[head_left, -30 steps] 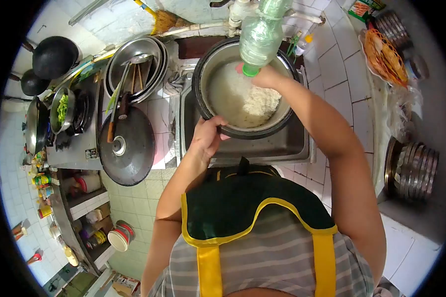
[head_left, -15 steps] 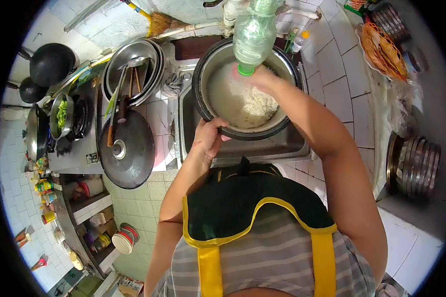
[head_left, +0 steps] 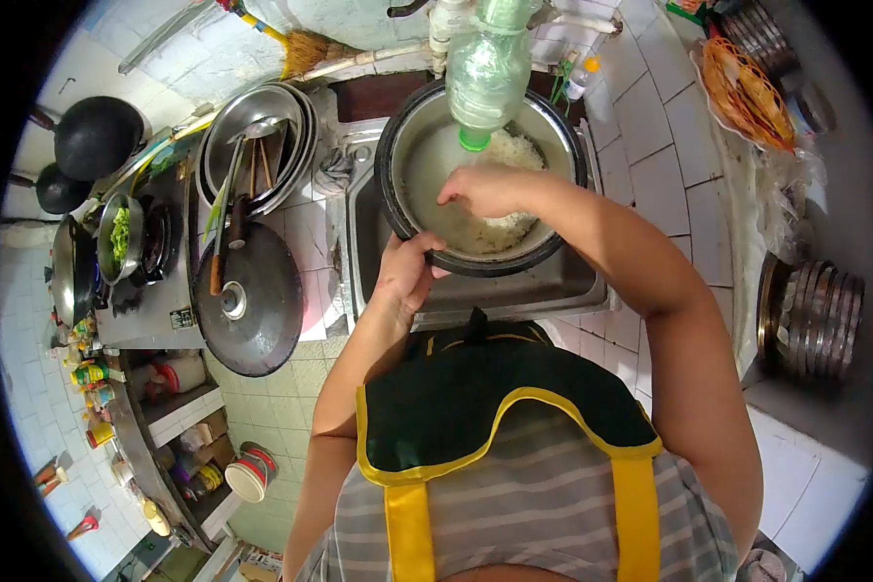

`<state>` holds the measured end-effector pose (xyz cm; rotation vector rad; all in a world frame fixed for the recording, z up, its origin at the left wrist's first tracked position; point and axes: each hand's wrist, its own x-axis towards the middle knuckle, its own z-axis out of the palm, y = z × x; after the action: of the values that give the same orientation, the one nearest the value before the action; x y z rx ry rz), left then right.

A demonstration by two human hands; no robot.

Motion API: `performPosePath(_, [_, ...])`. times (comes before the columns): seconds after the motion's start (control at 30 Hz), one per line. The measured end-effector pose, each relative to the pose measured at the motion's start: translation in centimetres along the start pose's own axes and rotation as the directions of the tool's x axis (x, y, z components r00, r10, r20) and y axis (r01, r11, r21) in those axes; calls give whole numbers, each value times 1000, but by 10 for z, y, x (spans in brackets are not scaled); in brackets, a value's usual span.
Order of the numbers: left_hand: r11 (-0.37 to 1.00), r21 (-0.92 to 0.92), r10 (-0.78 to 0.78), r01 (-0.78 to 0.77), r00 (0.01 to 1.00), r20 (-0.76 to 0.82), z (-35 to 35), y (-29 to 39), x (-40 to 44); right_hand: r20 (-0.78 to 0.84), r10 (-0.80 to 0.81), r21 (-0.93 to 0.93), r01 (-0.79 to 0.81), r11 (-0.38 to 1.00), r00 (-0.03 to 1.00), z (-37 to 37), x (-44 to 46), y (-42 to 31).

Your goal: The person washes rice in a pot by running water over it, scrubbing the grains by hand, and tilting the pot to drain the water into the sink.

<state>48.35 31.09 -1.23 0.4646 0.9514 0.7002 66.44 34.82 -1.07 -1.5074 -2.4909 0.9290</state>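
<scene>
A large round pot (head_left: 390,184) with a dark rim rests over the metal sink (head_left: 456,308). Cloudy water and white rice (head_left: 512,153) are inside it. My left hand (head_left: 412,270) grips the near-left rim of the pot, thumb over the edge. Inside the pot, my right hand (head_left: 490,191) is over the water near the rice, its fingers curled; whether they hold anything is hidden. A green plastic bottle (head_left: 490,78) hangs upside down above the pot, its green neck (head_left: 473,139) just beyond my right hand.
Left of the sink are stacked metal bowls (head_left: 301,126), a dark lid (head_left: 252,320), a ladle and a stove with a pan of chopped greens (head_left: 120,233). On the right stand an orange basket (head_left: 747,92) and stacked metal pans (head_left: 815,320). A bucket (head_left: 249,475) sits on the floor.
My right hand has moved from beside the bottle neck toward me and slightly left, uncovering rice behind it. My left hand keeps its place on the rim.
</scene>
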Motion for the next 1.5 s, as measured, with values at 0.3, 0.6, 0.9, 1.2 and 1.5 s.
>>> performPosePath(0.3, [999,12,-33,33,999,38,-2,-3,-1,114,347,412,-362,836,931,10,29,37])
performPosePath(0.6, [998,5,-70,70,998,1,-1,-2,-6,-283,171,-105,-208,973,944,-26,13,75])
performPosePath(0.9, [997,8,-82,82,995,56,-8,-5,-10,-42,524,554,-417,721,851,-36,6,56])
performPosePath(1.2, [995,-21,-92,92,995,38,-12,-9,-13,-94,407,822,-160,547,908,-26,10,73])
performPosePath(1.5, [992,-4,-125,126,991,51,-16,-20,-7,71,197,-53,-194,980,978,68,27,13])
